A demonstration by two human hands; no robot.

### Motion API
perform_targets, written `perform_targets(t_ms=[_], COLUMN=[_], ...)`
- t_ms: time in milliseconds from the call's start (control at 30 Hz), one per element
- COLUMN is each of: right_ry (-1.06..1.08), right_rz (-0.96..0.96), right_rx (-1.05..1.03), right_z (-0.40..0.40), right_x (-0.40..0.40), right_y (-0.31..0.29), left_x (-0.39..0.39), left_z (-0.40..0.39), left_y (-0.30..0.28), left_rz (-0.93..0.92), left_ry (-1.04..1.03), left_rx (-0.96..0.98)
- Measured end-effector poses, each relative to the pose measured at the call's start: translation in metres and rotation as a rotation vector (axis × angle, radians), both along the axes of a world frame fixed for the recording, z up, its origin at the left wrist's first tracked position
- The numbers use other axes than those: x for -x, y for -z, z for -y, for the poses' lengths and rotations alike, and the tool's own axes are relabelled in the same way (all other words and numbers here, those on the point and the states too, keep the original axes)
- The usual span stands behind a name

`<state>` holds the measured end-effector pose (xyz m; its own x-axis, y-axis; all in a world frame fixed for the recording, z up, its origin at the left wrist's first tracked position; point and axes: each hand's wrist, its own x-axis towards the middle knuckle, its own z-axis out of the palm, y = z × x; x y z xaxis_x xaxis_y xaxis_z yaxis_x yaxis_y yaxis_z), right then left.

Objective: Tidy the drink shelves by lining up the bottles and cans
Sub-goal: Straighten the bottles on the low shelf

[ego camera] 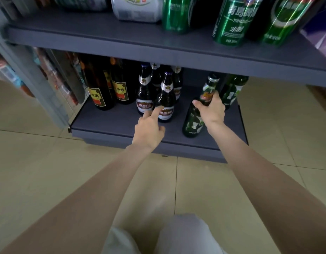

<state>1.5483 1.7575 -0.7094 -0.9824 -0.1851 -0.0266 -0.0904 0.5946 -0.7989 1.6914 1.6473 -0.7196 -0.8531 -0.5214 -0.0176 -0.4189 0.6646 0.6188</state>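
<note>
While the right hand (212,109) wraps the neck and shoulder of a green glass beer bottle (193,121), that bottle stands near the front right of the bottom shelf (121,123), long axis tilted, cap leaning up and away to the right. Left hand (149,131) has index finger out, tip touching the white label of the front dark brown beer bottle (165,101); other fingers curled, holding nothing. That brown bottle is upright, just beside a matching one (144,94) on its left, more of the same behind. Two taller dark bottles with yellow-red labels (99,88) stand upright further left. Another green bottle (231,90) sits behind the right hand at the shelf's right edge. Upper shelf (158,46) carries green Tsingtao cans (231,21) upright and a white plastic jug (138,10). Beige tiled floor (48,171) below.
</note>
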Motion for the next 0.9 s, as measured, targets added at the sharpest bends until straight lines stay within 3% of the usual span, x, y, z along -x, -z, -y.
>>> perform_targets(t_ms=[133, 267, 400, 500, 600, 900], right_ry=[-0.082, -0.150, -0.010, 0.096, 0.123, 0.260], right_rz=[0.017, 0.090, 0.191, 0.166, 0.119, 0.144], right_rx=[-0.034, 0.122, 0.189, 0.036, -0.054, -0.002], right_z=[0.001, -0.013, -0.007, 0.001, 0.007, 0.024], right_x=[0.013, 0.003, -0.004, 0.001, 0.008, 0.083], right_y=[0.008, 0.039, 0.088, 0.106, 0.112, 0.111], left_x=[0.009, 0.008, 0.014, 0.023, 0.027, 0.040], left_z=[0.003, 0.013, 0.018, 0.016, 0.008, 0.023], left_y=[0.006, 0.017, 0.024, 0.028, 0.036, 0.037], left_rz=[0.037, 0.196, 0.170, 0.154, 0.219, 0.165], left_ry=[0.049, 0.060, 0.020, 0.010, 0.021, 0.070], left_rx=[0.070, 0.126, 0.078, 0.008, 0.023, 0.012])
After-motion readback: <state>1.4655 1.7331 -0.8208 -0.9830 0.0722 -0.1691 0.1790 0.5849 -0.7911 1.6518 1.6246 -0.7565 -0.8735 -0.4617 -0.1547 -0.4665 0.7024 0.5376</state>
